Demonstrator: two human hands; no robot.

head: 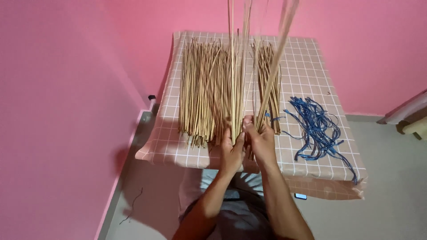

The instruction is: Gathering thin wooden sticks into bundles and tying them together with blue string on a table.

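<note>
Left hand [232, 149] closed on a thin bundle of tan sticks [236, 84] rising past the top edge at frame centre. Right hand [262, 141] closed on a second bundle [272, 71] — slanted up and right (blurred). Large stick pile [202, 93] flat on checked tablecloth [307, 71], centre-left; blue cords [316, 126] — right of centre.

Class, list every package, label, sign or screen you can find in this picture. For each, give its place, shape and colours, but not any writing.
Small dark flat thing: on the floor under the table's near right edge, rectangular, dark with a bluish sheen; possibly a phone screen, too small to be sure.
No packages, labels or signs show; only sticks and blue cords lie on the checked cloth.
</note>
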